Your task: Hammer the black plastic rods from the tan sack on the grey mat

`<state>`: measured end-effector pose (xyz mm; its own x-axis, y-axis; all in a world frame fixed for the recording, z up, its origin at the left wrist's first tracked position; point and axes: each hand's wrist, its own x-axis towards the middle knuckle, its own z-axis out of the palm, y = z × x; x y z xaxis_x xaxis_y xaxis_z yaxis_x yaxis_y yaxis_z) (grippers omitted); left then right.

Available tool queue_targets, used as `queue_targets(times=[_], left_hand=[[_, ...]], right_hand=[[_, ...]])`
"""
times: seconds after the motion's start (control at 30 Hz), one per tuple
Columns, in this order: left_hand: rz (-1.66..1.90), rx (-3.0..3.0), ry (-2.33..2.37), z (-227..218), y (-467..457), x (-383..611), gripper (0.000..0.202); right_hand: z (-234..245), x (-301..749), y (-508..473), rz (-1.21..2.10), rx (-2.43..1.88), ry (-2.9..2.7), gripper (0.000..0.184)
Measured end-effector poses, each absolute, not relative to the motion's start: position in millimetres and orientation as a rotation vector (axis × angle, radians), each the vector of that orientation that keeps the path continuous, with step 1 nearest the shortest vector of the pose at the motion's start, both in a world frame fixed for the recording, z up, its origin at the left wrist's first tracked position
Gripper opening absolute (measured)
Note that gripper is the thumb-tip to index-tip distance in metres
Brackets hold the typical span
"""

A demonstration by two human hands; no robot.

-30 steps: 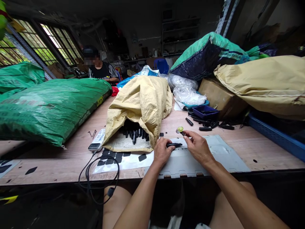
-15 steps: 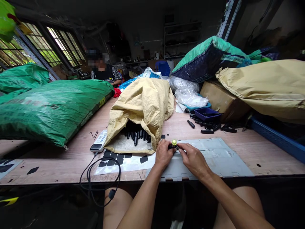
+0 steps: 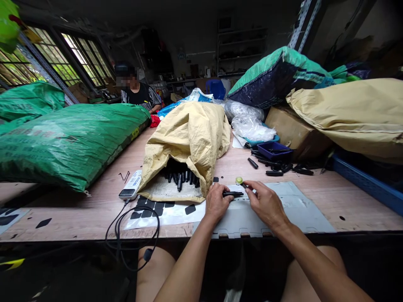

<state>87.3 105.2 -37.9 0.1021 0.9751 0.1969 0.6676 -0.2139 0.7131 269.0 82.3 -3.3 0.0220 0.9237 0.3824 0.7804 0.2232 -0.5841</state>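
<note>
Left hand (image 3: 217, 202) grasps a black piece (image 3: 234, 193) low over the grey sheet (image 3: 302, 209), seemingly to steady it. Right hand (image 3: 267, 203) pinches a yellow-headed tool (image 3: 239, 180), type unclear.

Near the table's (image 3: 371, 214) front edge, the person's left hand (image 3: 217, 202) holds a slim black piece (image 3: 234, 193) over a grey sheet (image 3: 299, 209); the right hand (image 3: 267, 203) grips a small yellow-headed tool (image 3: 239, 180). A beige sack (image 3: 189, 130) opens toward that edge, black parts (image 3: 179, 182) inside. Farther from it, rightward, stands a blue basket (image 3: 367, 180).
</note>
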Motion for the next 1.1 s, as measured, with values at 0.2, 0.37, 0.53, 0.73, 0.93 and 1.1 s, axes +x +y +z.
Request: queue_targets(times=[0.2,0.37,0.53,0.73,0.93,1.1], left_hand=[[0.912,1.944,1.608,-33.2,102.5,88.0,0.019],[0.892,1.965,1.604,-33.4,102.1,87.7,0.02],[0.855,1.982,1.62,-32.5,102.0,87.1,0.011],[0.889,2.023,1.552,-35.9,106.8,84.8,0.022],[0.949,1.83,1.254,-5.3,65.8,80.3,0.031],[0.307,1.313,0.667,-22.7,-13.9,64.8,0.045]], right_hand=[[-11.9,293.0,125.1,0.084,-1.86,-1.781,0.028],[-39.2,298.6,137.6,-0.116,-1.886,-1.89,0.028],[-46.5,293.0,133.9,-0.284,-1.898,-1.936,0.026],[-40.1,289.4,132.4,-0.279,-1.945,-1.933,0.025],[-38.1,287.5,132.6,-0.273,-1.991,-1.914,0.024],[-38.9,287.5,132.6,-0.279,-1.991,-1.927,0.024]])
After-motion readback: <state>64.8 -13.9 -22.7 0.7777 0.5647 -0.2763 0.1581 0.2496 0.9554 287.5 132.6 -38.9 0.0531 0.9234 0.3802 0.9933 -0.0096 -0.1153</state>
